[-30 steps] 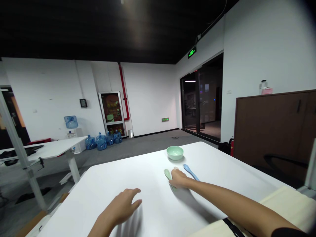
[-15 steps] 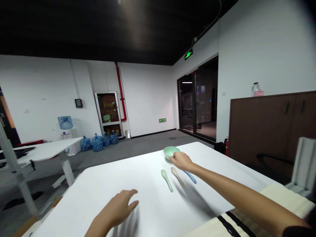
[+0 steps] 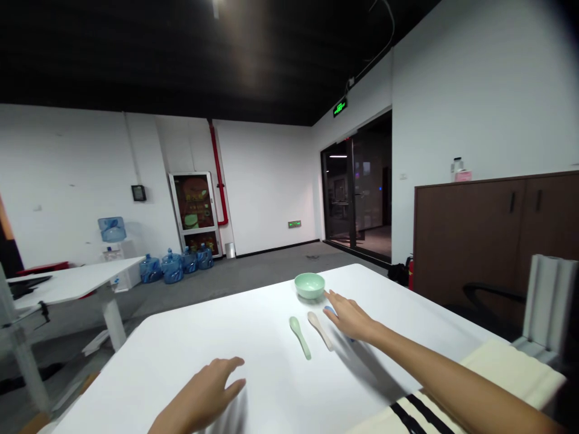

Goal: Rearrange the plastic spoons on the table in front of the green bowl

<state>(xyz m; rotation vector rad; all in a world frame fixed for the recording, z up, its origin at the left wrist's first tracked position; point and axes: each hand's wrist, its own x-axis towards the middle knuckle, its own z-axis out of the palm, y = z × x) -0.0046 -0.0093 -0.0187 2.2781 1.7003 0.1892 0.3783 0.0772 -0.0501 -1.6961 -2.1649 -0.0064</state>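
Note:
A light green bowl (image 3: 310, 286) stands upright near the far edge of the white table (image 3: 190, 337). Just to its right and nearer me is my right hand (image 3: 351, 316), open, fingers stretched forward and apart from the bowl. Under that hand lies a blue spoon (image 3: 330, 310), mostly hidden by it. Beside it rest a beige spoon (image 3: 319, 331) and a green spoon (image 3: 300, 337), their bowls pointing away from me. My left hand (image 3: 205, 390) hovers over the near left of the table, thumb and fingers apart, holding nothing.
A cream cloth with black stripes (image 3: 493, 367) lies at the table's near right, beneath my right forearm. A brown cabinet (image 3: 474, 241) and a chair stand to the right. Another white table (image 3: 90, 280) and several blue water bottles (image 3: 172, 268) are at the left.
My right hand has let go of the bowl's rim and drawn back toward me and to the right. The left hand stays about where it was. The whole view has shifted slightly.

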